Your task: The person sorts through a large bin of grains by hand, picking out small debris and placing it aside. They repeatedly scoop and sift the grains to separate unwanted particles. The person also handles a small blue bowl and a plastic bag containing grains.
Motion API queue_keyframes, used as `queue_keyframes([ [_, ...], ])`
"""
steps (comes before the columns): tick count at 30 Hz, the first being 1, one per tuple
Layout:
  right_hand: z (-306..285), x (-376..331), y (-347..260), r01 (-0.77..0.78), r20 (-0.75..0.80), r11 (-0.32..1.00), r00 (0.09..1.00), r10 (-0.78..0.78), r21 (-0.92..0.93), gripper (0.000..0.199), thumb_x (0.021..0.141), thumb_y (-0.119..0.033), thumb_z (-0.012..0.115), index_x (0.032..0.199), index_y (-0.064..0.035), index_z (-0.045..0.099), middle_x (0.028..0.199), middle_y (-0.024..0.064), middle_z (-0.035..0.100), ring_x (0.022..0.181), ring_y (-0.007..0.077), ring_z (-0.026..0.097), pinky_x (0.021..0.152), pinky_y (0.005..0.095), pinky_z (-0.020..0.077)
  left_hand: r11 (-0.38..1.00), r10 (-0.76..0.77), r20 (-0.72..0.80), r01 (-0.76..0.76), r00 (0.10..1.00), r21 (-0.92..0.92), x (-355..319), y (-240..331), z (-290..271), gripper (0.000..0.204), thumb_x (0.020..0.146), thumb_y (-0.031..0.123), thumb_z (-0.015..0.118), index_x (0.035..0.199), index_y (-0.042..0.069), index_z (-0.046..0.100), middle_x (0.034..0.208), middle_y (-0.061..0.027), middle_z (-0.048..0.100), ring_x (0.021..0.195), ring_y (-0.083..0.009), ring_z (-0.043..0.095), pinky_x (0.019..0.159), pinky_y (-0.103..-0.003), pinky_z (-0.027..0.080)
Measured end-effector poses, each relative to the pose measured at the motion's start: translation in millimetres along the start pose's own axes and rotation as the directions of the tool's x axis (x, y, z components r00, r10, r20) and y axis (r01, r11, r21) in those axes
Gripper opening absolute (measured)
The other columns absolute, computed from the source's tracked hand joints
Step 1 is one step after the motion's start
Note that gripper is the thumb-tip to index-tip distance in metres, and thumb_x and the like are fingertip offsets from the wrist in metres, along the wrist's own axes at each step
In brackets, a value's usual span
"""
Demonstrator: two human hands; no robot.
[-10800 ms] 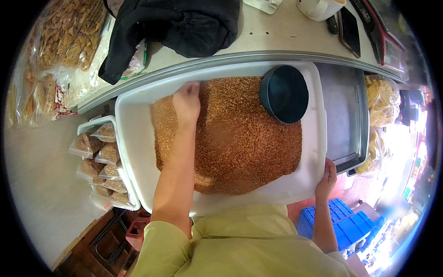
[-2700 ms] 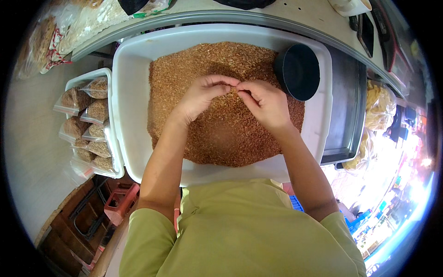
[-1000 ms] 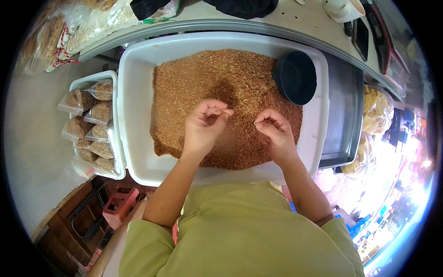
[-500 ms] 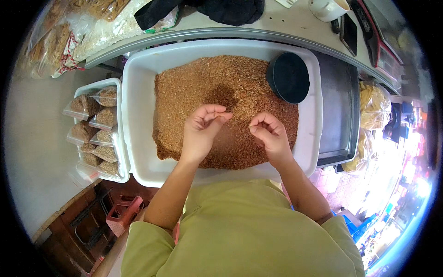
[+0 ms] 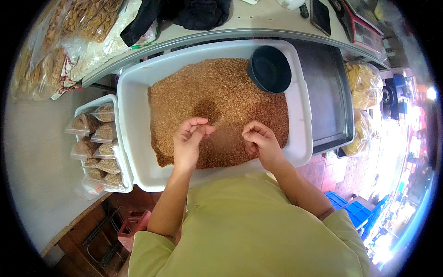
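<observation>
A white plastic tub (image 5: 134, 138) holds a broad heap of brown, coarse, flaky grains (image 5: 194, 83). Over the near half of the heap, my left hand (image 5: 188, 138) pinches with thumb and fingertips. A short distance to its right, my right hand (image 5: 260, 141) is closed in a similar pinch. A faint, hazy, see-through sheet, apparently a clear plastic bag (image 5: 226, 136), spans the gap between them; its edges are hard to make out. In the tub's far right corner, a dark green round bowl (image 5: 270, 69) rests on the grains.
Left of the tub, a white tray (image 5: 121, 152) carries several clear bags of grains (image 5: 106, 131). A metal tray (image 5: 330, 92) lies to the right. Along the far side runs a counter (image 5: 258, 21) with black cloth (image 5: 198, 14), a phone (image 5: 320, 17) and a red scale (image 5: 364, 34).
The view has shifted, so the tub and bowl appear farther left. Both hands stay pinched over the heap, at nearly the same spacing.
</observation>
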State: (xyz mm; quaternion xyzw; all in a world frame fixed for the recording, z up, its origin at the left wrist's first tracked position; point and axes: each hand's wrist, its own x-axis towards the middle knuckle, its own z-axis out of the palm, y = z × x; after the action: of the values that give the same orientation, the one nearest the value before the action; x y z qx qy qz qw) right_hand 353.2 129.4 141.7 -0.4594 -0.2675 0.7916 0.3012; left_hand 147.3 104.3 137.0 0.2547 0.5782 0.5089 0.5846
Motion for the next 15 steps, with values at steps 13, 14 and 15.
queue_keyframes([
  [13, -2.8, -9.2, 12.3, -0.062, -0.106, 0.991, 0.992, 0.075, 0.12, 0.005, 0.087, -0.015, 0.054, 0.086, -0.0106, 0.054, 0.079, 0.0041, 0.061, 0.071, 0.0135, 0.058, 0.068, 0.028, 0.0496, 0.5, 0.323, 0.12, -0.277, 0.939, 0.821, -13.7, 7.1, -17.6, 0.035, 0.075, 0.003, 0.057, 0.109, 0.013, 0.063, 0.079, -0.0034, 0.069, 0.083, -0.0196, 0.06, 0.088, -0.037, 0.039],
  [14, -3.6, -9.2, 13.4, -0.069, -0.096, 0.987, 0.992, 0.084, 0.145, 0.005, 0.086, -0.015, 0.054, 0.086, -0.0105, 0.054, 0.079, 0.0042, 0.061, 0.072, 0.0137, 0.058, 0.069, 0.0283, 0.0495, 0.378, 0.404, 0.185, -0.347, 0.896, 0.858, -12.8, 8.3, -20.8, 0.035, 0.076, 0.004, 0.057, 0.109, 0.012, 0.063, 0.08, -0.0037, 0.07, 0.084, -0.019, 0.059, 0.088, -0.036, 0.039],
  [15, -3.5, -8.5, 13.6, -0.077, -0.081, 0.983, 0.992, 0.092, 0.168, 0.005, 0.086, -0.015, 0.054, 0.086, -0.0104, 0.054, 0.079, 0.0043, 0.061, 0.072, 0.014, 0.058, 0.069, 0.0286, 0.0494, 0.245, 0.475, 0.255, -0.405, 0.842, 0.881, -12.3, 10.9, -23.5, 0.035, 0.076, 0.004, 0.057, 0.11, 0.012, 0.063, 0.081, -0.004, 0.07, 0.085, -0.0185, 0.059, 0.088, -0.035, 0.039],
])
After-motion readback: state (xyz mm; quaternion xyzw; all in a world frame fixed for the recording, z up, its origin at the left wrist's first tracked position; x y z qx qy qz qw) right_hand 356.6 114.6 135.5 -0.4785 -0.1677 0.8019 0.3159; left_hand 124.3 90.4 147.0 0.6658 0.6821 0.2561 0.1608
